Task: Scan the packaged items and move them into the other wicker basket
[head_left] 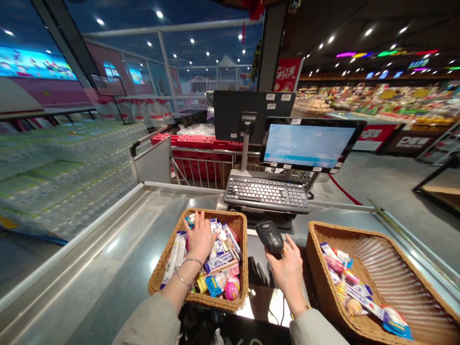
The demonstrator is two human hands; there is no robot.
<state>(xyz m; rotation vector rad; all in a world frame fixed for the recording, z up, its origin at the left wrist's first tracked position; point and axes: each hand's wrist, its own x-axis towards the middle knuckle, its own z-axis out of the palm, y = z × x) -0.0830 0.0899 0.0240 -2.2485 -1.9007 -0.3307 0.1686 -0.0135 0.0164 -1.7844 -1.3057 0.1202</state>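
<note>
Wicker baskets sit on a stainless steel tabletop [97,249], the left basket [237,220] in front of the left hand and the right basket [359,254] just beyond the right hand. The left hand [199,237] is inside the left basket, its fingers [200,221] spread and pressed down on a heap of packaged snacks [217,261]. Among them are a pink capsule egg [232,289] and a blue wrapper [214,286]. The right hand [285,270] is between the two baskets, its fingers [278,258] curled around the grip of a black handheld barcode scanner [270,236]. A smaller, looser scatter of wrapped sweets [347,282] lies in the right basket. Beyond the baskets are a black keyboard [266,193] and a lit checkout monitor [307,144]. Red plastic crates [194,158] stand behind them, and shrink-wrapped bottled water [61,177] is stacked to the left.
</note>
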